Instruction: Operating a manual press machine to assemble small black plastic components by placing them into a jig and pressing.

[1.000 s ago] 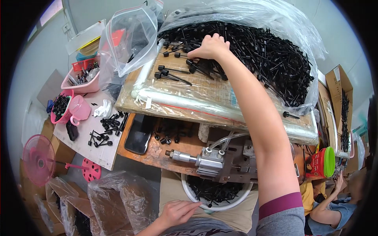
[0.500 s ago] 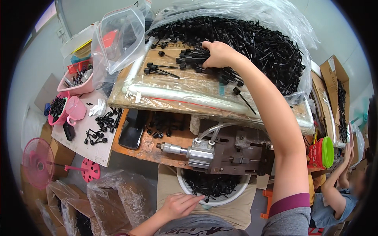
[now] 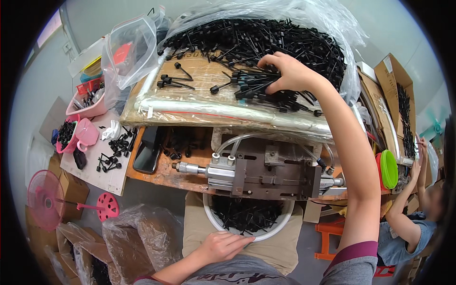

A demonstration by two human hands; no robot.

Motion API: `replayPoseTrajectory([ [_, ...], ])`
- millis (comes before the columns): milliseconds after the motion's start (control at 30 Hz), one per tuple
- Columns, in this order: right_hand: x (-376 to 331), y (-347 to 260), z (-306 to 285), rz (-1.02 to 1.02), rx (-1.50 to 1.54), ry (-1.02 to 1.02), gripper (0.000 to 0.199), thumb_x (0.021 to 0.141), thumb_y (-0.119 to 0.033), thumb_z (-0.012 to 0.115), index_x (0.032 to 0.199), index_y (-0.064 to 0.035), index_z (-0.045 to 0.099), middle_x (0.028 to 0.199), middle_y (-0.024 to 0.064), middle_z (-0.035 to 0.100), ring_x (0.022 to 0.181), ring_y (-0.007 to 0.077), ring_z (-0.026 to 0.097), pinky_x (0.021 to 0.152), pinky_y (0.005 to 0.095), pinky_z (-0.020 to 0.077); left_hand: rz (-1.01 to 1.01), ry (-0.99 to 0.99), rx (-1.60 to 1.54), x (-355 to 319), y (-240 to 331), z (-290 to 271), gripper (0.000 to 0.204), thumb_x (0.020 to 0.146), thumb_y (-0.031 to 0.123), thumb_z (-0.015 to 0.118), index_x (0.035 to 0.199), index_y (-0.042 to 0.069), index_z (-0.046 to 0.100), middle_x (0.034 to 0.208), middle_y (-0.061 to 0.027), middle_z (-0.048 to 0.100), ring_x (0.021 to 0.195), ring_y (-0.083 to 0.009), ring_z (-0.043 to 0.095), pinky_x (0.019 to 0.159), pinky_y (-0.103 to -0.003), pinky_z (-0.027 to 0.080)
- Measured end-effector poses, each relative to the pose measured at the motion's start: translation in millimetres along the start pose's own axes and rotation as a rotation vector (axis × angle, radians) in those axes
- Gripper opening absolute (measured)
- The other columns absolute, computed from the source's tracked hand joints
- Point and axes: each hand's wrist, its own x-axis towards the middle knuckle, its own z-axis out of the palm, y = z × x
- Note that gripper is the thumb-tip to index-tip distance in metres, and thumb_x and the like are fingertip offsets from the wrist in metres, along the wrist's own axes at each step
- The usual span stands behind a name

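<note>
My right hand (image 3: 293,75) is curled around a loose bunch of black plastic parts (image 3: 254,84), thin stems with knobbed heads. The bunch rests on the cardboard-topped, film-wrapped board, in front of a large heap of the same parts (image 3: 304,42). Some fingertips are hidden among the stems. A few single parts (image 3: 175,81) lie on the cardboard to the left. My left hand (image 3: 221,247) has its fingers stretched out at the near rim of a white basin (image 3: 286,219) on my lap. More black parts (image 3: 247,213) fill this basin.
Below the board sits a metal clamping fixture with a cylinder (image 3: 222,173). A phone (image 3: 148,151) lies left of it. Pink containers (image 3: 88,133) stand on the left side table, a pink fan (image 3: 46,199) below. At right are a green-lidded tub (image 3: 388,169) and another person (image 3: 413,228).
My right hand has shifted right across the board, and the bunch of black parts has moved with it. My left hand stays by the basin. The whole view has shifted slightly.
</note>
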Motion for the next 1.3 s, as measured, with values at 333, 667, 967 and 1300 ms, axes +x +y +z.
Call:
replayPoseTrajectory([
  [333,-42,-12,3,-0.092,-0.021,0.358,0.015,0.078,-0.017,0.077,0.088,-0.0064,0.074,0.091,0.0067,0.066,0.089,0.0275,0.064,0.081,0.0382,0.0515,0.036,0.020,0.004,17,6,-3,0.039,0.075,0.003,0.074,0.113,0.009,0.073,0.083,-0.0010,0.071,0.059,-0.0137,0.063,0.053,-0.026,0.051],
  [667,-111,-26,-3,0.011,0.402,0.471,0.020,0.092,-0.019,0.068,0.108,-0.0082,0.075,0.080,0.0018,0.063,0.063,0.0074,0.051,0.056,0.0249,0.0410,-0.114,0.307,-0.310,67,12,-41,0.041,0.078,-0.008,0.072,0.118,-0.003,0.066,0.109,-0.0178,0.069,0.086,-0.0204,0.070,0.071,-0.030,0.060],
  [967,-205,-101,39,-0.392,0.026,0.385,0.034,0.073,-0.011,0.071,0.105,-0.0017,0.069,0.086,0.0053,0.062,0.072,0.0195,0.059,0.063,0.0304,0.0480,-0.318,0.146,-0.832,117,25,-82,0.039,0.078,-0.003,0.077,0.115,-0.009,0.065,0.101,-0.0225,0.069,0.082,-0.0252,0.072,0.077,-0.032,0.061],
  [1300,-241,-167,-16,-0.676,1.860,0.507,0.011,0.098,-0.012,0.055,0.094,-0.0054,0.063,0.087,0.0055,0.061,0.069,0.0156,0.056,0.060,0.0304,0.0432,-0.123,0.224,-0.380,113,26,-66,0.036,0.068,0.000,0.084,0.102,0.007,0.077,0.097,-0.0080,0.067,0.085,-0.0164,0.066,0.069,-0.026,0.058],
])
